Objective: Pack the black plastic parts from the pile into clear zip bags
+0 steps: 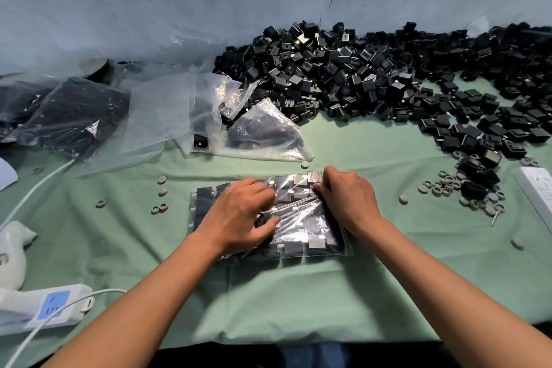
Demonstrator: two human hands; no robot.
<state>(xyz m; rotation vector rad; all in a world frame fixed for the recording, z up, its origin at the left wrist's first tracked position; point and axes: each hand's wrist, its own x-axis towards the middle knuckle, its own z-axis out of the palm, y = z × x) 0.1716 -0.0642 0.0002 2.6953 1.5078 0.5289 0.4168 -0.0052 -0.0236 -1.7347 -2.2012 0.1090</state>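
Observation:
A clear zip bag [301,218] filled with flat rows of black plastic parts lies on the green cloth in front of me. My left hand [239,215] rests on top of the bag's left half with its fingers curled onto the plastic. My right hand [346,194] pinches the bag's upper right edge. A large pile of loose black parts [373,75] spreads across the back right of the table. Empty clear bags [161,110] lie at the back centre, one of them [263,131] with a single part beside it.
Filled bags [71,116] lie at the back left. Small grey rings and discs [448,185] are scattered on the cloth [388,263]. A white power strip [44,308] with a cable sits at the near left, another white strip [537,188] at the right edge.

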